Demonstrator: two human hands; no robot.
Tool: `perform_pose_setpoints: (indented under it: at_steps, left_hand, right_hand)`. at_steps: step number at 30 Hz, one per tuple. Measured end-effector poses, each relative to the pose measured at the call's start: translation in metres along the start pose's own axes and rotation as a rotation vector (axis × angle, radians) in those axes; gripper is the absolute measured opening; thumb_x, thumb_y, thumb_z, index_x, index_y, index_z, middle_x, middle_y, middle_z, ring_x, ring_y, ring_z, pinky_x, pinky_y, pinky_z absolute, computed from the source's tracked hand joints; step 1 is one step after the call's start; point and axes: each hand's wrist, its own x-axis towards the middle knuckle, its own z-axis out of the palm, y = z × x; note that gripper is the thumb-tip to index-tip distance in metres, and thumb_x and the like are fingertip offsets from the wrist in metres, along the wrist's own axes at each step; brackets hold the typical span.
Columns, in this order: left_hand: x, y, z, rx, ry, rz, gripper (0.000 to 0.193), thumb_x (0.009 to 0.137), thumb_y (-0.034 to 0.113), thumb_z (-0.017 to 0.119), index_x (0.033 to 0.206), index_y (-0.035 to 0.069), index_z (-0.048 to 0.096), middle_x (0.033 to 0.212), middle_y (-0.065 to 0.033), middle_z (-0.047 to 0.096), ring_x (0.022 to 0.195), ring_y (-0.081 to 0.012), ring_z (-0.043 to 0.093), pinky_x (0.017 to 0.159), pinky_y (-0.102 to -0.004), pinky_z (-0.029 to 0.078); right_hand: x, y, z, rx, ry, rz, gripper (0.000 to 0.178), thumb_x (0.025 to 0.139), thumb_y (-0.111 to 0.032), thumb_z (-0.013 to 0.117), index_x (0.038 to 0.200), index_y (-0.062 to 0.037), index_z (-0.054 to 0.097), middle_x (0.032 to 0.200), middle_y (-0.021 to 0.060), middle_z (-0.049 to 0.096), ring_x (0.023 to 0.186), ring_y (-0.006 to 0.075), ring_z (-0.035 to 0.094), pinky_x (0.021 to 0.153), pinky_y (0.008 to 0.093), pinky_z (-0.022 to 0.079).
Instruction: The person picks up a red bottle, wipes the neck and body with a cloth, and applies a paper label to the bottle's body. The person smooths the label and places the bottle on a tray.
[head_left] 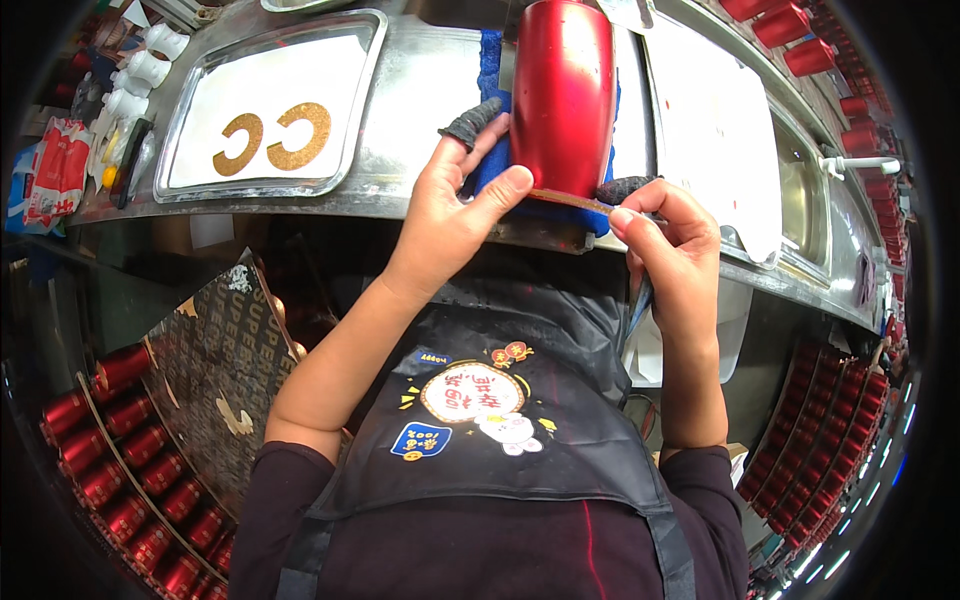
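Observation:
A glossy red metallic vessel (563,95), shaped like a tapered cylinder, lies on a blue cloth (487,150) with one end toward me. My left hand (455,190) steadies its left side near that end, thumb at the edge and fingers along the wall. Around the near edge runs a thin gold strip (575,200). Its right end is pinched between thumb and forefinger of my right hand (680,235). Black covers wrap a fingertip on each hand. A slim bluish thing (640,303) shows below my right palm; its kind is hidden.
To the left, a clear tray (372,75) holds two gold C-shaped pieces (300,137) on white paper. A white sheet (712,150) and a metal basin (815,225) are on the right. Racks of red vessels (125,455) stand below the metal counter. Packets (62,165) lie far left.

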Motion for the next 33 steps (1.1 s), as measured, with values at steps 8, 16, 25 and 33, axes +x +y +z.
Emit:
perform_pose_setpoints:
  at_steps: [8, 16, 25, 33]
  left_hand:
    - [0.003, -0.006, 0.005, 0.271, 0.016, 0.076, 0.080, 0.088, 0.021, 0.082, 0.148, -0.007, 0.038, 0.149, -0.0255, 0.048, 0.143, -0.0290, 0.045, 0.115, -0.0388, 0.040]
    - [0.004, 0.001, -0.006, 0.043, -0.032, -0.011, 0.072, 0.092, 0.014, 0.076, 0.150, -0.005, 0.037, 0.149, -0.0234, 0.049, 0.145, -0.0275, 0.042, 0.115, -0.0386, 0.040]
    - [0.004, -0.002, 0.003, 0.099, -0.007, 0.067, 0.077, 0.087, 0.025, 0.083, 0.146, -0.004, 0.043, 0.144, -0.0254, 0.052, 0.142, -0.0319, 0.046, 0.114, -0.0411, 0.041]
    - [0.007, -0.007, 0.008, 0.381, 0.052, 0.136, 0.086, 0.079, 0.034, 0.089, 0.143, -0.005, 0.048, 0.135, -0.0244, 0.054, 0.136, -0.0355, 0.052, 0.112, -0.0417, 0.043]
  right_hand:
    - [0.003, 0.006, 0.000, -0.028, 0.026, 0.001, 0.011, 0.090, -0.009, 0.070, 0.083, -0.0032, 0.064, 0.069, -0.0034, 0.055, 0.050, 0.0010, 0.046, 0.044, 0.0179, 0.033]
    - [0.003, 0.006, 0.001, 0.025, 0.002, 0.024, 0.008, 0.092, -0.004, 0.067, 0.086, -0.0007, 0.065, 0.071, -0.0059, 0.061, 0.060, -0.0030, 0.046, 0.053, 0.0167, 0.028]
    - [0.000, 0.005, -0.002, 0.009, 0.009, 0.005, 0.008, 0.092, -0.003, 0.067, 0.085, -0.0013, 0.065, 0.070, -0.0069, 0.059, 0.059, -0.0032, 0.045, 0.052, 0.0173, 0.027]
    - [0.005, 0.013, -0.004, -0.055, 0.052, 0.014, 0.012, 0.091, -0.009, 0.069, 0.083, -0.0027, 0.064, 0.069, -0.0031, 0.056, 0.050, 0.0010, 0.046, 0.044, 0.0178, 0.033]
